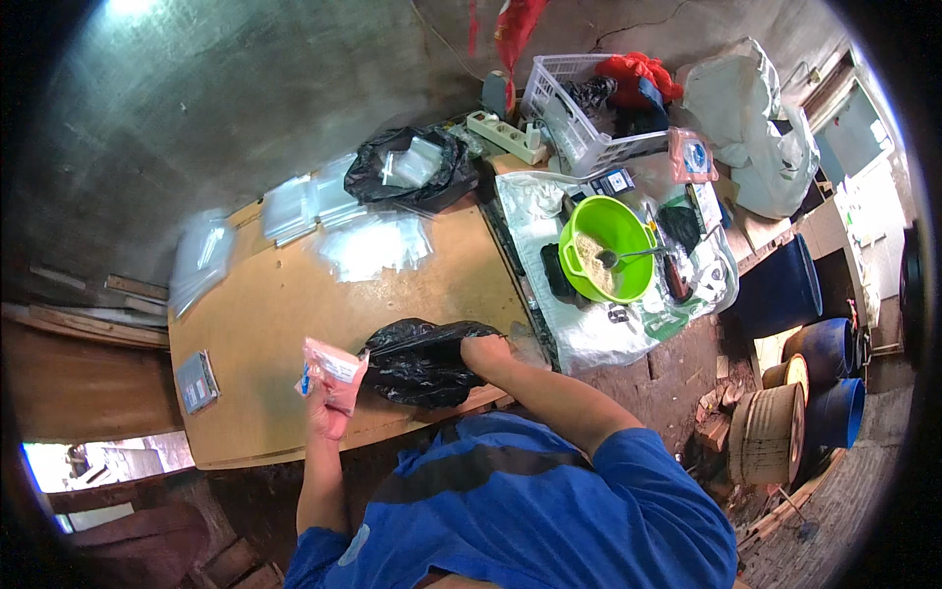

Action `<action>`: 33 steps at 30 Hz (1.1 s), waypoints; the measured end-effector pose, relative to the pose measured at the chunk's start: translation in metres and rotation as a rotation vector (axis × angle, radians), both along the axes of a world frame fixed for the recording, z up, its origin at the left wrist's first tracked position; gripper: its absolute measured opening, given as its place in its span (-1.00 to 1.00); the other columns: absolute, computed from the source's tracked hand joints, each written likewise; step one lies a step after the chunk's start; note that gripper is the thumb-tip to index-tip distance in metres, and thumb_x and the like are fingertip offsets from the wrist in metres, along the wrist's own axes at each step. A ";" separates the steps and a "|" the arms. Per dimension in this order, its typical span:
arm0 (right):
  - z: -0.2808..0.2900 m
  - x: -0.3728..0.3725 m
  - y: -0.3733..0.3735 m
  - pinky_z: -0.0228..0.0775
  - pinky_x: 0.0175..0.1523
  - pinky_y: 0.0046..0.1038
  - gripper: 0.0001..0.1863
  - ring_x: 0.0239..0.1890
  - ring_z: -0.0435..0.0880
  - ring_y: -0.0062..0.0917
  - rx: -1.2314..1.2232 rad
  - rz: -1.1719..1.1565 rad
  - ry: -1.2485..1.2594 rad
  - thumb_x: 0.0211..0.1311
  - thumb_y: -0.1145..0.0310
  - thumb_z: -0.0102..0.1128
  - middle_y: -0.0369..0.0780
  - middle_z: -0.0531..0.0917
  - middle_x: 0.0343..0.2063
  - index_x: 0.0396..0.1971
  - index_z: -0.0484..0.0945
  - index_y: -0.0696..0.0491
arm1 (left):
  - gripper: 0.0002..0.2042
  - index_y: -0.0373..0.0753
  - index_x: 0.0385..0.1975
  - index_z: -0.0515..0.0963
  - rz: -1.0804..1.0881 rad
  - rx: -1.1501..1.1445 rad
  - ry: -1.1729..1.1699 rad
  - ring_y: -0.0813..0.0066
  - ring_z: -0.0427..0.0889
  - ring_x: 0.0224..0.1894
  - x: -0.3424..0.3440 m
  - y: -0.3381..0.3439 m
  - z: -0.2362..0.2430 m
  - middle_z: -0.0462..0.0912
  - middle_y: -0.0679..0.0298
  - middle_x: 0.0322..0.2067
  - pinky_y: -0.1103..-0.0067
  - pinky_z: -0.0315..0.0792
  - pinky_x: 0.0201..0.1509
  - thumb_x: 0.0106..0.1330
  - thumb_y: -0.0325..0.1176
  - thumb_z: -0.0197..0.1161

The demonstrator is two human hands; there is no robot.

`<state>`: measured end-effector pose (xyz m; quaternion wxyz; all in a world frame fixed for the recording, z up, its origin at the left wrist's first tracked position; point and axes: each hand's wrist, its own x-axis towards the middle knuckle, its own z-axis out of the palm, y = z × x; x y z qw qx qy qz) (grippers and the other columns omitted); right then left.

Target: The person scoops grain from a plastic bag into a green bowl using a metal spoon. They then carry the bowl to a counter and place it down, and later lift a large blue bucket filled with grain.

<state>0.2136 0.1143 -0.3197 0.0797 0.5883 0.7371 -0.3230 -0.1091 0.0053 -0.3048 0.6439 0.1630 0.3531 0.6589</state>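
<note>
We're gripping a pink packet [340, 371] in our left hand [325, 414], fingers clamped on its lower part, keeping it over the table [265, 319], just left of a black plastic bag [422, 381]. Bag's long axis is running left to right; our right hand [483, 355] is meeting its right end, fingers hidden, can't tell apart or together.
</note>
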 end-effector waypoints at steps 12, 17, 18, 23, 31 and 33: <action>0.050 0.027 0.013 0.54 -0.01 -0.15 -0.70 -0.13 0.72 -0.05 -0.136 0.020 0.133 0.20 0.25 0.23 0.09 0.72 -0.28 -0.28 0.70 0.21 | -0.16 -0.13 0.37 0.27 0.019 -0.010 0.033 0.20 0.43 0.32 -0.023 -0.028 0.038 0.43 0.25 0.30 0.16 0.27 0.47 0.10 -0.02 0.52; 0.064 0.047 0.016 0.50 -0.01 -0.20 -0.64 -0.12 0.70 -0.07 -0.217 0.140 0.296 0.17 0.16 0.34 0.05 0.71 -0.26 -0.21 0.68 0.17 | -0.19 -0.11 0.29 0.36 -0.073 0.051 0.044 0.17 0.51 0.24 0.005 -0.031 0.065 0.52 0.26 0.21 0.15 0.43 0.33 0.02 0.00 0.56; 0.062 0.049 0.018 0.49 -0.02 -0.21 -0.65 -0.13 0.70 -0.09 -0.176 0.103 0.364 0.16 0.17 0.34 0.03 0.72 -0.27 -0.22 0.69 0.15 | -0.19 -0.11 0.28 0.37 -0.112 0.064 0.043 0.17 0.52 0.22 0.016 -0.029 0.071 0.53 0.26 0.20 0.15 0.47 0.29 0.01 0.01 0.56; 0.060 0.055 0.030 0.52 -0.06 -0.19 -0.74 -0.17 0.70 -0.12 -0.083 -0.077 0.608 0.09 0.19 0.35 0.03 0.69 -0.32 -0.30 0.67 0.04 | -0.30 -0.10 0.21 0.42 -0.220 0.121 0.124 0.07 0.64 0.05 0.088 -0.005 0.103 0.58 0.14 0.13 0.14 0.65 -0.02 0.15 0.19 0.40; 0.116 0.084 0.008 0.50 -0.15 -0.16 -0.77 -0.27 0.70 -0.07 0.012 0.004 0.962 0.24 0.25 0.28 0.00 0.70 -0.37 -0.24 0.63 0.10 | -0.43 -0.06 0.17 0.46 -0.264 0.149 0.326 -0.04 0.49 0.25 0.192 0.012 0.147 0.46 -0.12 0.25 0.10 0.57 0.16 0.36 0.24 0.11; 0.126 0.095 0.002 0.51 -0.16 -0.16 -0.79 -0.27 0.69 -0.08 0.003 -0.007 1.066 0.24 0.28 0.28 -0.02 0.70 -0.37 -0.24 0.64 0.09 | -0.45 -0.08 0.15 0.47 -0.269 0.146 0.372 -0.02 0.47 0.27 0.206 0.009 0.149 0.45 -0.10 0.25 0.12 0.57 0.15 0.36 0.21 0.12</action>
